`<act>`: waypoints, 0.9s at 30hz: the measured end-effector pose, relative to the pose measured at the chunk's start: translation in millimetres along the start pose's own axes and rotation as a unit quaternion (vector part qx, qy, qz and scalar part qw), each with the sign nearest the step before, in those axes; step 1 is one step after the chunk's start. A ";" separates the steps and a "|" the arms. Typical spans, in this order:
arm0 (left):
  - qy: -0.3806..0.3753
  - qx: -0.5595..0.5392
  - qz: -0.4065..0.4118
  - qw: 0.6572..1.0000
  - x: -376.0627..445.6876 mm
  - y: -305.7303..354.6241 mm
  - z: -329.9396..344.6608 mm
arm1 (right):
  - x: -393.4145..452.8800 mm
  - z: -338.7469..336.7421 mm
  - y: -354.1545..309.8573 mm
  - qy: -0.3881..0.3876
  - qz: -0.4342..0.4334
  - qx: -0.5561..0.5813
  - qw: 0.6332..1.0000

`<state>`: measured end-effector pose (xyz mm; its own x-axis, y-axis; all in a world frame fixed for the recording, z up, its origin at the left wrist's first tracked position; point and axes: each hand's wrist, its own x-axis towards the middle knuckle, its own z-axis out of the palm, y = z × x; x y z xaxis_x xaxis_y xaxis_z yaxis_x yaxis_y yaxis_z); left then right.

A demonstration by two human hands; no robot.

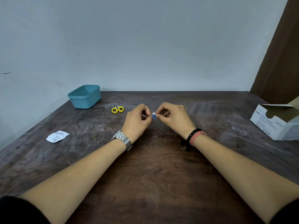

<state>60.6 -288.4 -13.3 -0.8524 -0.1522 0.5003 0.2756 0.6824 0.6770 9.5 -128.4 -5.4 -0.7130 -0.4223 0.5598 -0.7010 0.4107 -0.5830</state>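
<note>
Both hands meet above the middle of the dark wooden table (153,167). My left hand (137,121), with a metal watch on its wrist, pinches a thin clear tube-like piece between thumb and fingers. My right hand (171,118), with bead and cord bracelets on its wrist, pinches a small blue and white part (153,115) at the end of that piece. The two hands almost touch at the small part. Most of the thin piece is hidden inside my left fingers.
A teal plastic tub (85,96) stands at the back left by the wall. Small yellow-handled scissors (117,108) lie to its right. A torn white wrapper (57,136) lies at the left. An open white carton (278,121) sits at the right edge.
</note>
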 end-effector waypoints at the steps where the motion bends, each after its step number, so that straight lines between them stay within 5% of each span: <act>1: 0.005 -0.012 -0.009 1.000 0.4 -0.4 -0.2 | -0.2 0.8 -0.5 -0.004 0.000 0.006 1.000; 12: -0.040 -0.125 -0.060 0.990 2.7 -5.2 -1.2 | 0.0 1.4 -2.8 0.032 -0.002 0.017 0.999; 18: -0.012 -0.273 -0.161 0.949 0.9 4.7 -3.7 | -2.2 2.3 -4.3 -0.003 -0.061 -0.033 0.998; 27: -0.006 -0.308 -0.203 0.929 2.7 8.1 -5.3 | -1.5 2.4 -8.1 -0.009 -0.085 -0.057 0.995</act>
<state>63.0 -287.1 -3.7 -0.9456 -0.2974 0.1319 0.1288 0.0300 0.9912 16.3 -133.0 -3.0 -0.5842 -0.5077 0.6332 -0.8095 0.4209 -0.4093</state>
